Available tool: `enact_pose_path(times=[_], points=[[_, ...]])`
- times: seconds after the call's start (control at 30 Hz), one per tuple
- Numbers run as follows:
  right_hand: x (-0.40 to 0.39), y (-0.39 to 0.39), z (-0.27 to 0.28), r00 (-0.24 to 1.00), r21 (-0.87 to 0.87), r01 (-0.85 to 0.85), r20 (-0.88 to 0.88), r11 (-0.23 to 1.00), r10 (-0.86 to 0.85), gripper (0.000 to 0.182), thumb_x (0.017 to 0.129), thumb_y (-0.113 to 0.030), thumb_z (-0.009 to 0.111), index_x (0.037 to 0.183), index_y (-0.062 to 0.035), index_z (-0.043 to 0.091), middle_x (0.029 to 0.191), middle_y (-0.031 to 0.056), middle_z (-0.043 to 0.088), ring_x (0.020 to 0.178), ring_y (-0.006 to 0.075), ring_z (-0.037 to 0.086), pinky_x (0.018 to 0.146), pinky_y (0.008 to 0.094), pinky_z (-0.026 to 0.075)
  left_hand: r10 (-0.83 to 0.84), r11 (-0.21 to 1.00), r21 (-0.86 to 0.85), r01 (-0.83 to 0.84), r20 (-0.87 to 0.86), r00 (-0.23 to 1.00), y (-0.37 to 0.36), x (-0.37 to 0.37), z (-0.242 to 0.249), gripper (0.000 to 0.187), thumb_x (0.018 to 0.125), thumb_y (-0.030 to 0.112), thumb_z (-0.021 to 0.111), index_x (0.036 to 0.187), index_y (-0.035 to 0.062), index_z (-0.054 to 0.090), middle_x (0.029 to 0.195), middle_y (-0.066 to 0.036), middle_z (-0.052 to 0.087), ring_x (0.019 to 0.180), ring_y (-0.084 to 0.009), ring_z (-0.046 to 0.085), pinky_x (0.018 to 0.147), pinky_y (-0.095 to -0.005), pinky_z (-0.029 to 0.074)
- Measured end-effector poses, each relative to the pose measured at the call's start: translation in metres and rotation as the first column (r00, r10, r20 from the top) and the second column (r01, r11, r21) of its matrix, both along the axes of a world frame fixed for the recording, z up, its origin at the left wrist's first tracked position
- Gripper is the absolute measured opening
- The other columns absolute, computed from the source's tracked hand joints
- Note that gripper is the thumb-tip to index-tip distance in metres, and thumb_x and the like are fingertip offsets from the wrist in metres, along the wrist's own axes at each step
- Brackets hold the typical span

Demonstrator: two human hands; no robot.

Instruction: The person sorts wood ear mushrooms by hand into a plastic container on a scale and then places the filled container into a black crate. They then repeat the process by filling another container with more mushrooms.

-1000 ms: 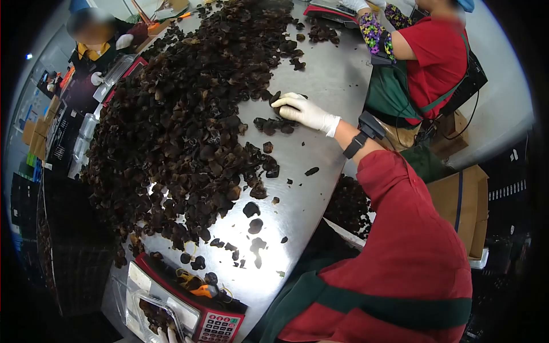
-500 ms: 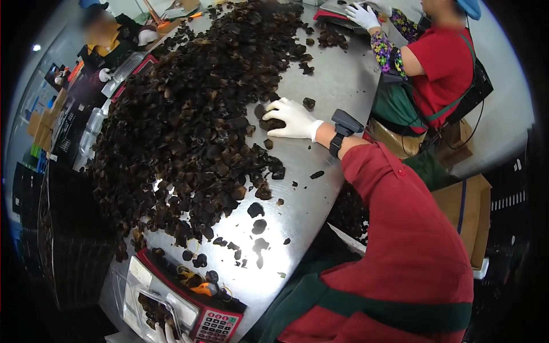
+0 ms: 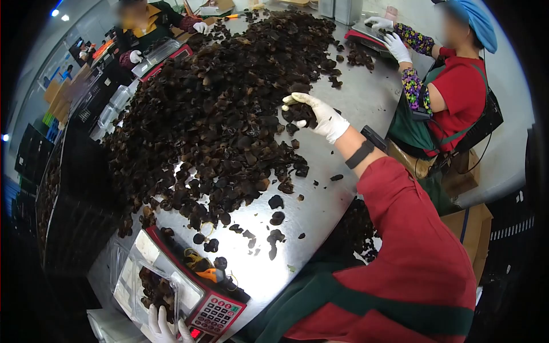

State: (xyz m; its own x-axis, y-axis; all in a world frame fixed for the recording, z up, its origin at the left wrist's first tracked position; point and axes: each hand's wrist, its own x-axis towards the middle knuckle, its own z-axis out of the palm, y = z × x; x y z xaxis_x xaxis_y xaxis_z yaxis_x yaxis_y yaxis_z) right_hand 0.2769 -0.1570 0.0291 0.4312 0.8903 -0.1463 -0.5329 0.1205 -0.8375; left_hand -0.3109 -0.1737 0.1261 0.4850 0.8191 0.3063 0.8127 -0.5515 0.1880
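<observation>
My right hand, in a white glove, curls around some dark dried pieces at the right edge of a big heap of dark pieces on the metal table. At the bottom left, my gloved left hand rests at the near edge of a clear plastic box that holds dark pieces. Its fingers are spread a little. This box sits on a red and white scale with a keypad.
An orange-handled tool lies beside the scale. Loose pieces are scattered in front of the heap. Across at the right, a co-worker handles another scale; a second person works at the far left. Cardboard boxes stand right.
My right hand has turned and lifted, with dark pieces now in its curled fingers. The view has shifted, showing more of both co-workers and the scale. My left hand stays by the box.
</observation>
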Motion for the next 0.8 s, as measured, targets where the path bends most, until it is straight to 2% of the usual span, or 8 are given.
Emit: enact_pose_path(times=[0.2, 0.37, 0.43, 0.5, 0.57, 0.67, 0.77, 0.8], points=[[-0.076, 0.028, 0.045, 0.893, 0.119, -0.302, -0.313, 0.946, 0.325, 0.031, 0.097, -0.034, 0.061, 0.108, -0.0058, 0.070, 0.102, 0.0099, 0.070, 0.078, 0.0137, 0.064, 0.048, 0.0229, 0.047, 0.038, 0.998, -0.056, -0.030, 0.150, 0.988, -0.006, -0.005, 0.000, 0.034, 0.090, 0.010, 0.067, 0.122, 0.0011, 0.065, 0.128, -0.018, 0.062, 0.122, -0.0392, 0.053, 0.109, -0.0510, 0.035], [-0.161, 0.058, 0.075, 0.841, 0.172, -0.458, -0.235, 0.872, 0.488, 0.030, 0.098, -0.033, 0.060, 0.107, -0.0065, 0.071, 0.102, 0.0095, 0.071, 0.081, 0.0128, 0.066, 0.049, 0.0241, 0.048, 0.013, 1.000, 0.017, -0.016, 0.192, 0.981, -0.003, -0.013, 0.003, 0.032, 0.090, 0.011, 0.066, 0.120, 0.0000, 0.065, 0.123, -0.021, 0.064, 0.118, -0.0398, 0.057, 0.105, -0.0503, 0.040], [-0.202, 0.073, 0.083, 0.787, 0.188, -0.552, -0.205, 0.812, 0.582, 0.029, 0.097, -0.031, 0.061, 0.107, -0.0057, 0.071, 0.101, 0.0089, 0.071, 0.083, 0.0131, 0.067, 0.050, 0.0231, 0.048, 0.026, 0.999, 0.024, -0.034, 0.265, 0.964, 0.004, -0.025, -0.015, 0.044, 0.080, -0.001, 0.061, 0.124, 0.0001, 0.062, 0.125, -0.016, 0.059, 0.115, -0.0341, 0.054, 0.103, -0.0429, 0.039], [-0.255, 0.085, 0.089, 0.748, 0.206, -0.628, -0.105, 0.750, 0.655, 0.029, 0.097, -0.030, 0.061, 0.107, -0.0039, 0.071, 0.098, 0.0078, 0.072, 0.083, 0.0126, 0.067, 0.051, 0.0228, 0.049, 0.098, 0.993, -0.098, -0.072, 0.290, 0.952, 0.007, -0.032, -0.014, 0.057, 0.073, -0.004, 0.067, 0.130, 0.0004, 0.059, 0.136, -0.018, 0.055, 0.127, -0.0343, 0.051, 0.109, -0.0427, 0.038], [-0.312, 0.089, 0.100, 0.748, 0.197, -0.660, 0.253, 0.725, 0.613, 0.029, 0.096, -0.024, 0.064, 0.109, 0.0005, 0.070, 0.096, 0.0055, 0.072, 0.085, 0.0088, 0.067, 0.068, 0.0241, 0.054, 0.102, 0.994, -0.082, -0.078, 0.346, 0.933, 0.013, -0.036, -0.019, 0.060, 0.074, -0.003, 0.068, 0.132, 0.0006, 0.057, 0.138, -0.018, 0.054, 0.128, -0.0339, 0.050, 0.110, -0.0412, 0.038], [-0.377, 0.083, 0.104, 0.570, -0.046, -0.759, 0.436, 0.649, 0.697, 0.030, 0.087, -0.020, 0.075, 0.110, -0.0010, 0.071, 0.097, 0.0061, 0.072, 0.091, 0.0116, 0.067, 0.085, 0.0262, 0.052, 0.096, 0.995, -0.058, -0.079, 0.407, 0.908, 0.018, -0.040, -0.029, 0.071, 0.075, 0.000, 0.072, 0.141, -0.0011, 0.046, 0.139, -0.018, 0.053, 0.130, -0.0332, 0.050, 0.111, -0.0412, 0.037], [-0.415, 0.086, 0.084, 0.310, 0.027, -0.867, 0.812, 0.498, 0.494, 0.031, 0.086, -0.021, 0.074, 0.110, -0.0024, 0.068, 0.109, 0.0081, 0.067, 0.099, 0.0189, 0.064, 0.088, 0.0317, 0.051, 0.163, 0.985, -0.119, -0.122, 0.462, 0.872, 0.019, -0.033, -0.027, 0.079, 0.074, 0.001, 0.074, 0.145, -0.0013, 0.040, 0.141, -0.019, 0.050, 0.130, -0.0320, 0.049, 0.111, -0.0411, 0.037], [-0.425, 0.088, 0.075, 0.260, 0.071, -0.843, 0.922, 0.534, 0.287, 0.033, 0.086, -0.024, 0.074, 0.111, -0.0043, 0.068, 0.109, 0.0094, 0.067, 0.100, 0.0208, 0.064, 0.090, 0.0326, 0.050, 0.119, 0.991, -0.115, -0.070, 0.506, 0.854, 0.023, -0.035, -0.036, 0.083, 0.074, 0.002, 0.075, 0.147, -0.0015, 0.036, 0.143, -0.020, 0.048, 0.131, -0.0312, 0.048, 0.110, -0.0408, 0.037]])
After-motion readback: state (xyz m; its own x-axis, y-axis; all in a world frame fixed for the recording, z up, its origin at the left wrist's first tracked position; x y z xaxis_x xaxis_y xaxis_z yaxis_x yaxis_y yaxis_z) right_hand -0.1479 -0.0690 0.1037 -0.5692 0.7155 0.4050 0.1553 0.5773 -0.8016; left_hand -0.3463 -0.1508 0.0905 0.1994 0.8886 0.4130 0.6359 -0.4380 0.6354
